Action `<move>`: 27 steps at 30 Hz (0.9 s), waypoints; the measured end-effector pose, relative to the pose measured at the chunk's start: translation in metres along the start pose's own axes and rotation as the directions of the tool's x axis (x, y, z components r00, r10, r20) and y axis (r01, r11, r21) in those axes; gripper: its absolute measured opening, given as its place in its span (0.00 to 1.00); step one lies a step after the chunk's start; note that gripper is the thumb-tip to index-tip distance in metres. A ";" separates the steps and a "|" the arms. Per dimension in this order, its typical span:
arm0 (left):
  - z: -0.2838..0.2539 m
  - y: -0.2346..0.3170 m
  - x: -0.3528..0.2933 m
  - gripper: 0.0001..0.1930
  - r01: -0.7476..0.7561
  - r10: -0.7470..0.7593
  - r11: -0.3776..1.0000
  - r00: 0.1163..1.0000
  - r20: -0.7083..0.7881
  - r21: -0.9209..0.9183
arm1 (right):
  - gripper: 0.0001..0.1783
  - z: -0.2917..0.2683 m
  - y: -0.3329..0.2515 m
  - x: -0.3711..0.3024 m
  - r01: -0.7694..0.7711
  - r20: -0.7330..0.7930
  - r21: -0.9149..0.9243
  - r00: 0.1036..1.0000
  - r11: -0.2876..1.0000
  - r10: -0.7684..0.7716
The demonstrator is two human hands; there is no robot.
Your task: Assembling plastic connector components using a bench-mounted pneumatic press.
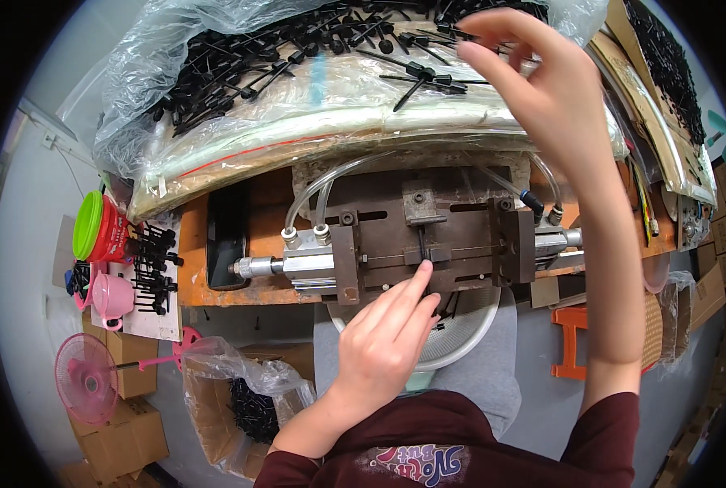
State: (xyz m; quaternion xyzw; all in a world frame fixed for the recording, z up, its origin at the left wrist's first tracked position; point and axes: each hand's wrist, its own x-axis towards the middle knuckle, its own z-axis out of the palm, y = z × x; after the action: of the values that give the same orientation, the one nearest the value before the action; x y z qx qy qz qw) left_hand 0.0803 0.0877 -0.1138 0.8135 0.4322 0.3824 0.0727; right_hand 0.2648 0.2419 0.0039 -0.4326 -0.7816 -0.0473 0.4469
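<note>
My left hand [383, 346] reaches up from below with its fingers stretched out. Its index fingertip rests on a black piece with a thin stem [421, 237], which lies in the middle of a dark metal clamping fixture [379, 203]. Whether the thumb touches anything is hard to see. Over the far pile of black stemmed plastic pieces [298, 57] my right hand [534, 69] is raised, somewhat blurred. Its thumb and index finger are bent and apart, close to pieces on the plastic sheet, and I see nothing held between them.
Pneumatic cylinders with clear hoses flank the fixture, one on the left [308, 268]. A white basket [469, 329] with black pieces sits beneath it on my lap. Left stand a red tub [111, 232], pink fan [86, 378] and plastic-lined carton [217, 407]; right, an orange stool [570, 342].
</note>
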 end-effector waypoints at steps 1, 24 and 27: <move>0.004 -0.001 0.000 0.13 -0.018 0.017 1.000 1.000 0.021 0.022 | 0.15 0.005 0.006 0.016 0.065 0.102 -0.092 0.993 0.994 -0.056; 0.010 -0.004 0.000 0.12 -0.025 0.005 0.986 0.993 0.118 0.167 | 0.21 0.041 0.055 0.057 0.308 0.613 -0.233 0.783 0.923 -0.106; 0.009 -0.006 -0.001 0.12 -0.021 0.002 0.987 0.993 0.120 0.162 | 0.17 0.014 0.044 0.074 0.029 0.546 -0.161 0.835 0.987 0.065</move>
State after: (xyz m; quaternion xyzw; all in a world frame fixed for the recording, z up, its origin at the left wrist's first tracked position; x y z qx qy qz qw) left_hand 0.0822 0.0932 -0.1233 0.8406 0.4522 0.2969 0.0294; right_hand 0.2706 0.3224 0.0364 -0.4702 -0.8663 0.0194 0.1677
